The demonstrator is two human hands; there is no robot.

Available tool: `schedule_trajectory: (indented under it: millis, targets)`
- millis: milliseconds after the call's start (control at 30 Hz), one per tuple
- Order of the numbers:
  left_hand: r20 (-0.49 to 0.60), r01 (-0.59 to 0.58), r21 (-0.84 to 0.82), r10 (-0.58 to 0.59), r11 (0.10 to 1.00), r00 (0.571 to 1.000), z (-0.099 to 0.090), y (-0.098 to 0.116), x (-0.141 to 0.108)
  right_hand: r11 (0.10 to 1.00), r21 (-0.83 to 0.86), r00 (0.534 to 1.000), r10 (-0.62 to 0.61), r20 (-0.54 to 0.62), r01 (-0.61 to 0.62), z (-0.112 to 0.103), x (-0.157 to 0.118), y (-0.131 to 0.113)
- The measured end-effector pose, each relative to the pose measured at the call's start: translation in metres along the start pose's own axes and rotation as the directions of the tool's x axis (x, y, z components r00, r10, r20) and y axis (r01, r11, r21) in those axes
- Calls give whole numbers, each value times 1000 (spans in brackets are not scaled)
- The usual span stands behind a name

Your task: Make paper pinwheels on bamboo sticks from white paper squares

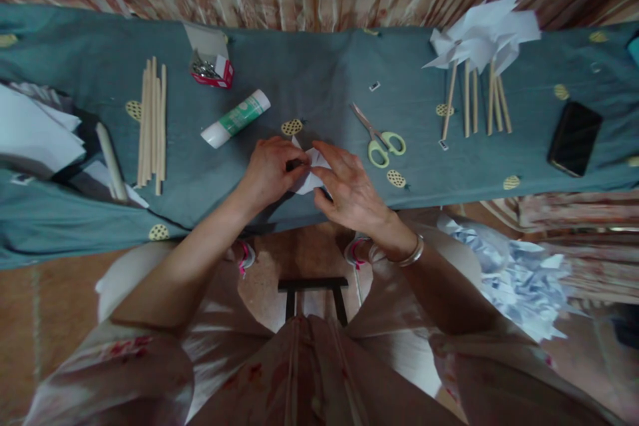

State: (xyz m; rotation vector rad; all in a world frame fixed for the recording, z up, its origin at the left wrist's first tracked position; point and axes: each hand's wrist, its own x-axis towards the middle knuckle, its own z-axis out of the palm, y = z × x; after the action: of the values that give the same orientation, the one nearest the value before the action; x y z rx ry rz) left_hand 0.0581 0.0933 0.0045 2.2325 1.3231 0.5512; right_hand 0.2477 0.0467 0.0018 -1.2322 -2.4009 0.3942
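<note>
Close to the front edge of the cloth-covered table, both hands meet over a small folded white paper. My left hand pinches the paper's left side between thumb and fingers. From the right, my right hand has its thumb and fingertips pressed on the same paper. The fingers partly hide its folds. A white and green glue stick lies to the left of the hands, and scissors with green handles lie to the right.
Wooden sticks and an open box of metal pins are at left, beyond them white papers. Paper pinwheels on sticks and a black phone lie right. More folded paper is below the table at right.
</note>
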Motion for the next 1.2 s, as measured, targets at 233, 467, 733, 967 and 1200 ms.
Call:
schedule_trajectory:
  millis: [233, 467, 733, 967, 1200]
  targets:
    - [-44, 7, -100, -12, 995, 999, -2, 0, -7, 1000, -24, 1000, 4, -5, -4, -1, 5, -1]
    - [-191, 42, -162, -73, 986, 979, -11, -2, -21, 995, -96, 1000, 8, -24, -10, 8, 13, 1]
    - [-30, 321, -729, -496, 605, 868, -17, 5, -44, 994, -14, 993, 108, -49, -109, 7, 22, 1]
    - [319, 309, -945, -503, -106, 803, -11, 31, -58, 972, 135, 977, 202, -74, -190, 11, 29, 6]
    - [348, 315, -937, -459, -149, 817, -7, 27, -50, 966, 212, 976, 177, -125, -148, 16, 37, 7]
